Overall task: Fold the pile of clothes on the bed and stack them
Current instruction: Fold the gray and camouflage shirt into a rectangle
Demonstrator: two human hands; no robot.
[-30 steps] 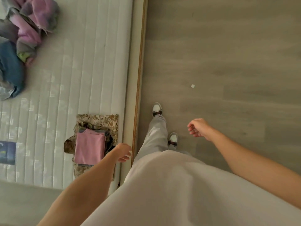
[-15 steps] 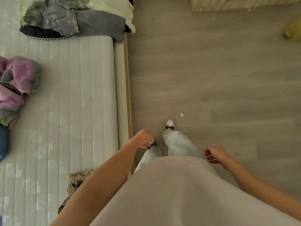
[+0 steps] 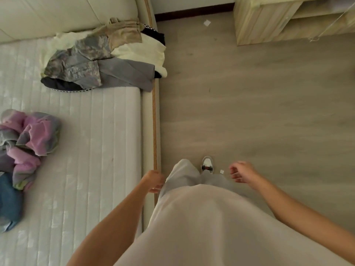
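A loose pile of clothes [image 3: 107, 56] in grey, camouflage, cream, tan and black lies at the far end of the white mattress [image 3: 92, 143], spilling over its right edge. A second heap [image 3: 28, 143] of pink, grey and blue garments sits at the mattress's left side. My left hand [image 3: 154, 180] hangs beside the bed's edge, fingers loosely curled, holding nothing. My right hand [image 3: 243, 171] swings over the floor, fingers apart and empty. Both hands are well short of either pile.
I stand on the grey wood floor [image 3: 249, 112] alongside the bed's wooden rail [image 3: 154, 121]. A pale wooden cabinet [image 3: 288, 20] stands at the far right. Small white scraps [image 3: 207, 22] lie on the floor. A cream headboard [image 3: 67, 14] closes the far end.
I have walked along the bed toward its head. The folded stack with the pink top has dropped out of view, and the far pile and headboard have come into view.
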